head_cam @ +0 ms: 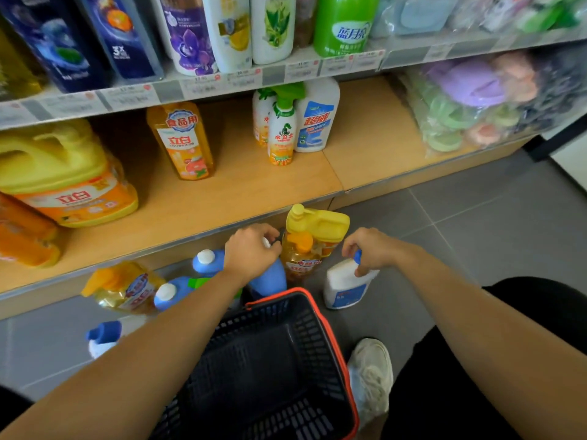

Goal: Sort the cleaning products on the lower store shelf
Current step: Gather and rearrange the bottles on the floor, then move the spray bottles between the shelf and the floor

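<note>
Curling over the white cap of a blue bottle (268, 279), the left hand (251, 249) is holding it just beyond the far rim of the basket (330, 338). The fingertips are hiding behind the knuckles, so how firmly they are closing is only a guess. Off to the basket's left, a tipped amber bottle (127, 287) and a blue-capped bottle (103, 336) are lying on the floor below the lower shelf (222, 198). Straight beyond the basket, an amber soap bottle (300, 262) is standing between the two hands, close against the left one, with a yellow jug (317, 222) behind it. To the basket's right, the right hand (368, 246) is gripping a white bottle (346, 285) by its blue-capped neck while the bottle is leaning on the tiles.

Several things are looking risky. Lifting the blue bottle by its cap alone is inviting a slip or a loosening cap, since the body looks full. The rising left wrist is likely to be brushing the amber soap bottle and toppling it against the yellow jug. The white bottle, hanging tilted from its neck, may be swinging into the basket's rim.
</note>
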`<state>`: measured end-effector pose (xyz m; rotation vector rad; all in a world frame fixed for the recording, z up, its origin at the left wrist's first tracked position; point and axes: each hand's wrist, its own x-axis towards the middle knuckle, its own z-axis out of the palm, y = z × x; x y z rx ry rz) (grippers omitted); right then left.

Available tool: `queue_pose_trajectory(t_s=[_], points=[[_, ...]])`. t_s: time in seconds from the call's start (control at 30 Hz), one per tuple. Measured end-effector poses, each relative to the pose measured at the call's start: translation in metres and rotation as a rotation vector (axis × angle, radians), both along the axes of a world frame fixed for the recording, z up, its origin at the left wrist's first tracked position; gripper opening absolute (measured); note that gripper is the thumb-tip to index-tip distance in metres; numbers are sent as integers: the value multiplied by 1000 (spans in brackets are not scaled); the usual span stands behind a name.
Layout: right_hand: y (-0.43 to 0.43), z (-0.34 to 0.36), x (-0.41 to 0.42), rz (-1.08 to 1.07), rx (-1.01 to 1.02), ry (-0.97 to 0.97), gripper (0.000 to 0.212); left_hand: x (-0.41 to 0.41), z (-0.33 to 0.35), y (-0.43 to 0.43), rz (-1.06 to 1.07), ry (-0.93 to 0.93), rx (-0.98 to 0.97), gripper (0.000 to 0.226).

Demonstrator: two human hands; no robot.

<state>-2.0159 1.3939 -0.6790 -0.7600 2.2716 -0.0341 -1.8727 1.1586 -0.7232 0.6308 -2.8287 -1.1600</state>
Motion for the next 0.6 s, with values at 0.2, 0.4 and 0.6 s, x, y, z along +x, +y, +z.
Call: queue_pose_trajectory(t_s=[0.2, 0.4, 0.6], points=[[-42, 18, -43, -171, -160, -146, 43, 2, -3, 2, 4, 102, 3, 30], [-132, 8, -79, -534, -701, 81, 61, 1, -13, 2, 32, 244, -18, 39], [-206, 0, -108, -640, -1004, 174, 80, 0, -20, 3, 34, 338, -60, 32]])
